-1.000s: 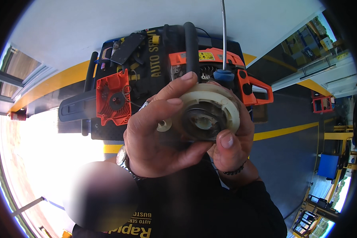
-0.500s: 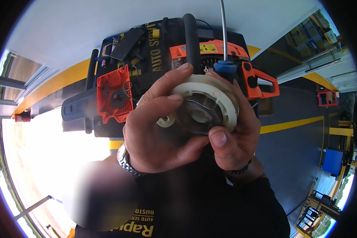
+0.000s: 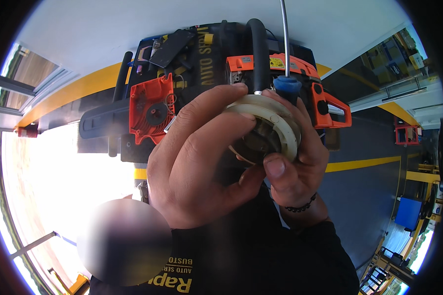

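Both hands hold a round off-white plastic pulley (image 3: 289, 129) with a dark recess in its middle, raised in front of the chainsaw. My left hand (image 3: 192, 157) curls round its left side, fingertips on the upper rim and thumb below. My right hand (image 3: 302, 164) grips the right side, its thumb at the lower rim. Also tucked in the right hand's fingers is a screwdriver (image 3: 287, 84), with a blue and dark handle and its metal shaft pointing up. What fills the recess is too dark to make out fully.
Behind my hands, an orange chainsaw (image 3: 325, 105) with a black front handle (image 3: 257, 49) rests on a black mat (image 3: 206, 64). Left of it lie an orange starter cover (image 3: 142, 115) and a dark bar cover (image 3: 101, 120). Small tools and a black flat piece (image 3: 172, 48) lie farther back.
My left hand has shifted and its fingers reach farther over the pulley, which has tilted a little. A small white part seen below the left fingers is now hidden. The view has moved slightly.
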Demonstrator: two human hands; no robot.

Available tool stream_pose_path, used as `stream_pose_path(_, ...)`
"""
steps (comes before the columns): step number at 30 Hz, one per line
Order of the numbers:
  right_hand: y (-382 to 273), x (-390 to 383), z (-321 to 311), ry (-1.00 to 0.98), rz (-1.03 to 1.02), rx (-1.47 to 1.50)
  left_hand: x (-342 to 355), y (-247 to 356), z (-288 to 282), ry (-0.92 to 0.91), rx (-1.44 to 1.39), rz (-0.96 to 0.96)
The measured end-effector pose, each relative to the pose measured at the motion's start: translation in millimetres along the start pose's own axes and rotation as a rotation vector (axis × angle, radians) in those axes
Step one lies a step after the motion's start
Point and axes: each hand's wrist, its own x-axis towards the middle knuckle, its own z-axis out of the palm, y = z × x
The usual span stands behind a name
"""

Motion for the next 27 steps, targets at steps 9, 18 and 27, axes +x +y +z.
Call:
stream_pose_path(9,-4.1,1.6,2.2,-0.040,0.166,0.048,3.2,2.0,-3.4,0.040,0.045,-0.050)
stream_pose_path(18,-5.8,1.2,3.7,-0.022,0.317,0.406,5.0,3.4,-4.7,0.025,0.025,-0.048)
stream_pose_path(27,1.1,2.2,-1.7,-0.054,0.356,0.676,3.5,1.2,-2.7,0.002,-0.079,-0.059)
